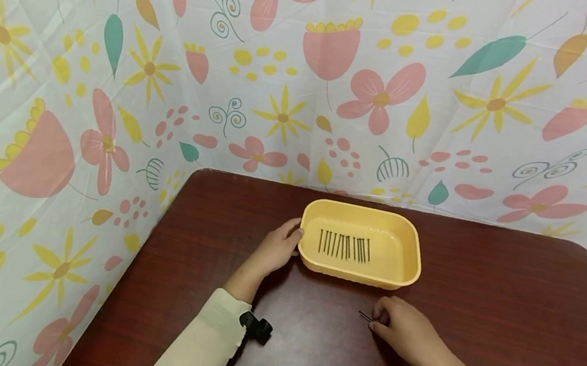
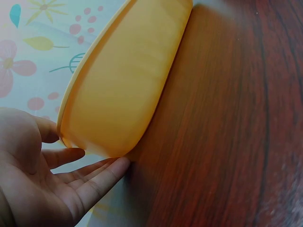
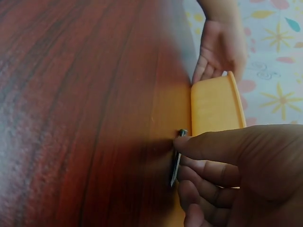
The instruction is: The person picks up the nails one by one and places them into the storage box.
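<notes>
A yellow plastic tray (image 1: pixel 395 250) stands on the table, with several dark nails (image 1: pixel 343 246) lying side by side in a row on its floor. At the tray's left end, my left hand (image 1: pixel 277 248) holds the edge, its thumb at the rim and fingers spread along the outer wall (image 2: pixel 118 94). In front of the tray, my right hand (image 1: pixel 409 331) pinches a nail (image 3: pixel 177 158) between thumb and fingers, just above the tabletop. Two thin dark lines show at its fingertips in the head view; whether these are two nails I cannot tell.
The dark reddish-brown wooden table (image 1: pixel 504 306) has rounded far corners. A patterned cloth (image 1: pixel 283 84) hangs behind it and along the left side. A black wrist device (image 1: pixel 256 327) sits at the left sleeve.
</notes>
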`<state>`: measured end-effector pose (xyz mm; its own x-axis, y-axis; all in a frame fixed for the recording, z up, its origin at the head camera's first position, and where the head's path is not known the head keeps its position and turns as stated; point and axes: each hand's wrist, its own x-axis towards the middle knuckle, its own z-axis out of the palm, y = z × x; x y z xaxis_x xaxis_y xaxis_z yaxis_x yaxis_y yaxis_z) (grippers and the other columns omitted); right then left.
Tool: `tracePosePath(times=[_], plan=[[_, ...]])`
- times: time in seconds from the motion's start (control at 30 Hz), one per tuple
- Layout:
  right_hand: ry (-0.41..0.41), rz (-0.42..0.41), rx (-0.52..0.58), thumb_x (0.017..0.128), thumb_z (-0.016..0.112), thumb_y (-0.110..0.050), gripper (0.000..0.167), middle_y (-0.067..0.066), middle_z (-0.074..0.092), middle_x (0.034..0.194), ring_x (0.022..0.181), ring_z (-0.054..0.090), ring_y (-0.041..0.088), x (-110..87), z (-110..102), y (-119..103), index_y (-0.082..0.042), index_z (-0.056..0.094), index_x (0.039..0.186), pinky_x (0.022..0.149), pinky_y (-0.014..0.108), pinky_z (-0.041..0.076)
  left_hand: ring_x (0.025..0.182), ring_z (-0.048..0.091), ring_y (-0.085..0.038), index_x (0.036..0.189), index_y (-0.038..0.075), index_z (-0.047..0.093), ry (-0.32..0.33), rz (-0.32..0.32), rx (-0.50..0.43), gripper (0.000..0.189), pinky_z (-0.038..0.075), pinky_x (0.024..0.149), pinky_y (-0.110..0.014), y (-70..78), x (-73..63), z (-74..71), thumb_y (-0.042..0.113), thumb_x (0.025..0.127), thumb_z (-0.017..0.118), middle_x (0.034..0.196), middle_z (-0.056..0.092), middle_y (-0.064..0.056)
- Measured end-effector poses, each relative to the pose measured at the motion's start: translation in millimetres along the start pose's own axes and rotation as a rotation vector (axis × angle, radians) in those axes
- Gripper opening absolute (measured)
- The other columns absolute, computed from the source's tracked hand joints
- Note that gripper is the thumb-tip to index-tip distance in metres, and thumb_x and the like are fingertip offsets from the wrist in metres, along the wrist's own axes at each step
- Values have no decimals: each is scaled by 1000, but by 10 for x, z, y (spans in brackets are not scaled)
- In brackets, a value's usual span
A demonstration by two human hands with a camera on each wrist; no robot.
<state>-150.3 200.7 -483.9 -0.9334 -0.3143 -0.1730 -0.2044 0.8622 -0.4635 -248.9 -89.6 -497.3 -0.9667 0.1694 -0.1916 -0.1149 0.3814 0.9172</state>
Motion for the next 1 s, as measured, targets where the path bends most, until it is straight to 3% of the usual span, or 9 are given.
tracePosePath(times=[0.23,0.53,1.0], plan=[[-59,38,90,85,79,-16,17,-7,59,72,66,51,8,30,-32,17,-16,63,81,59,23,41,108,71,-24,155,22,41,4,-2,-7,49,61,91,-36,-11,14,0,38,110,40,147,56,-14],[-79,49,111,87,77,-15,17,-7,57,69,65,50,10,46,-28,26,-17,62,80,58,22,39,109,71,-25,156,23,40,-2,-7,-4,49,61,91,-38,-10,10,0,39,110,40,149,54,-13],[-13,-8,109,88,76,-16,16,-8,56,70,64,47,5,-17,-171,-55,-18,62,83,57,21,39,108,71,-25,156,22,39,-3,-4,0,49,61,91,-39,-15,8,1,39,110,39,147,56,-14]])
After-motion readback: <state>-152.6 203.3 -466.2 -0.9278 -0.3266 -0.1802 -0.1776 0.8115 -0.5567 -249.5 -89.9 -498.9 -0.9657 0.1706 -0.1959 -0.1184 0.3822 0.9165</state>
